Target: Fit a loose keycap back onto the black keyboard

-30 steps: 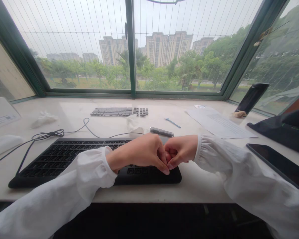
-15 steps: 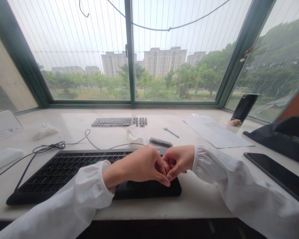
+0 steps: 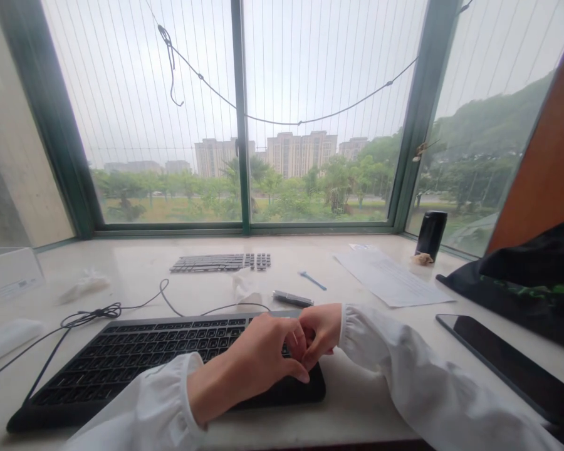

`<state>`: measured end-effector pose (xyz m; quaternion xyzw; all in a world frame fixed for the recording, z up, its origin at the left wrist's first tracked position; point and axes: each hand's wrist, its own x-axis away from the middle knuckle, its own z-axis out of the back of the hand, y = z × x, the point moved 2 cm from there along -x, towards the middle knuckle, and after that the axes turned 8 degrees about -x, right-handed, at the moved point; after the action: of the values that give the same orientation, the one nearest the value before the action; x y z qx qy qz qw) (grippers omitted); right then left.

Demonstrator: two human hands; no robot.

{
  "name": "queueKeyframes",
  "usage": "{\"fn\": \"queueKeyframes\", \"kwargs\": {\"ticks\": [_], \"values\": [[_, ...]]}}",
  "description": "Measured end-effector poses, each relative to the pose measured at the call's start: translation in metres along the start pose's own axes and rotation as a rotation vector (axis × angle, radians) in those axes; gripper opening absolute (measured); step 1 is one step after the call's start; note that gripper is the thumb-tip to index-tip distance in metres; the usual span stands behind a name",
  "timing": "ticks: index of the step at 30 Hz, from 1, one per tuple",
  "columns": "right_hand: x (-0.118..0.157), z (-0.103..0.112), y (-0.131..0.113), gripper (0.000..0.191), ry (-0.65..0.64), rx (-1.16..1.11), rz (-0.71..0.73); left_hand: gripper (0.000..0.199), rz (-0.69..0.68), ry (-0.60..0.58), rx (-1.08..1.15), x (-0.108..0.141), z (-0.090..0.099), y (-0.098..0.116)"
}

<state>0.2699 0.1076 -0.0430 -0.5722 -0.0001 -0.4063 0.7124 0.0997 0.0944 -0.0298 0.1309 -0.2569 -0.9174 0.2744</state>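
A black keyboard base (image 3: 164, 351) with its keycaps off lies in front of me, its cable bundled at the left. Over its right end my left hand (image 3: 263, 354) and my right hand (image 3: 320, 332) meet, fingers curled and pressed together. Whatever they pinch is small and hidden between the fingertips, and I cannot make it out. Just behind the hands lies a dark pen-like tool (image 3: 292, 299). A blue stick-like tool (image 3: 313, 280) rests farther back. The loose keycaps (image 3: 220, 262) stand in rows near the window.
Crumpled tissue (image 3: 247, 286) sits behind the keyboard. To the right are a paper sheet (image 3: 395, 279), a black can-like cylinder (image 3: 431, 237), a phone (image 3: 502, 360) and a black bag (image 3: 526, 294). A tangled cable (image 3: 98, 311) and a white box (image 3: 9, 275) are at the left.
The view has tilted up, so everything sits lower in the picture. My hands stay together over the keyboard's right end. The dark sliver earlier seen between the fingers is now hidden.
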Motion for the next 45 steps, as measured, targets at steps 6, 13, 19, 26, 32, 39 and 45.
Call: {"fn": "queueKeyframes", "kwargs": {"ticks": [6, 13, 19, 26, 32, 39, 45], "values": [[0.001, 0.006, 0.006, 0.056, -0.006, -0.038, -0.014, 0.015, -0.012, 0.157, -0.035, 0.020, -0.015, 0.001], [0.017, 0.048, 0.023, 0.060, 0.356, -0.150, 0.230, 0.017, -0.112, 0.233, -0.144, 0.033, -0.022, 0.006], [0.019, 0.068, 0.044, 0.062, 0.759, -0.132, 0.322, 0.015, -0.124, 0.253, -0.187, 0.031, -0.019, 0.009], [0.042, 0.079, 0.060, 0.054, 1.344, -0.077, 0.301, 0.016, -0.100, 0.223, -0.106, 0.029, -0.016, 0.007], [0.044, 0.080, 0.073, 0.051, 1.474, -0.052, 0.162, 0.019, -0.057, 0.207, -0.178, 0.027, -0.015, 0.021], [0.040, 0.087, 0.084, 0.033, 1.507, 0.039, 0.159, 0.023, -0.072, 0.172, -0.259, 0.026, -0.015, 0.028], [0.038, 0.090, 0.090, 0.034, 1.478, 0.119, 0.164, 0.022, -0.137, 0.136, -0.220, 0.023, -0.010, 0.021]]}}
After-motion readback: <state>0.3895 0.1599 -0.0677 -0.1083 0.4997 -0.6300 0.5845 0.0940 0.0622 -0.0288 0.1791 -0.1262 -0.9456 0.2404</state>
